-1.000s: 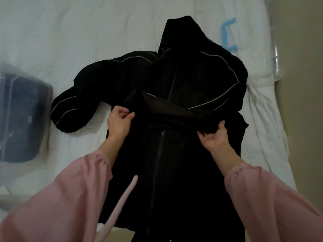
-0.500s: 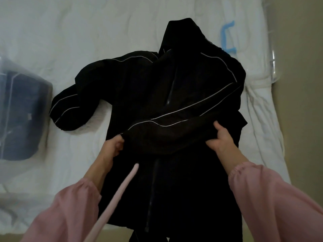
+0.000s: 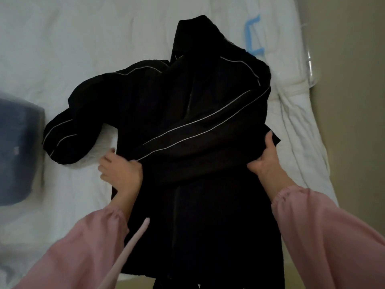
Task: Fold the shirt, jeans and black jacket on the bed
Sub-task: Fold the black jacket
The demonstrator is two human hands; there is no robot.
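The black jacket [image 3: 187, 126] with thin white stripes lies front-up on the white bed [image 3: 83, 38], collar at the far end. One sleeve is laid slantwise across its chest; the other sleeve [image 3: 68, 134] sprawls out to the left. My left hand [image 3: 119, 170] sits at the cuff end of the folded sleeve, fingers spread toward the sheet, touching the cloth. My right hand [image 3: 265, 157] grips the jacket's right edge at the sleeve fold, thumb on top, fingers underneath. The jacket's hem hangs off the near bed edge.
A dark blue folded garment [image 3: 18, 151] lies at the left edge, seen hazily as if behind clear plastic. A blue mark [image 3: 253, 38] shows on the sheet at the far right. The bed's right edge [image 3: 308, 126] borders a beige surface. A pink cord [image 3: 133, 243] dangles from my clothing.
The sleeve has been pulled down and laid flat slantwise across the jacket's chest. My left hand moved left and loosened its grip on the cuff; my right hand shifted right to the jacket's edge.
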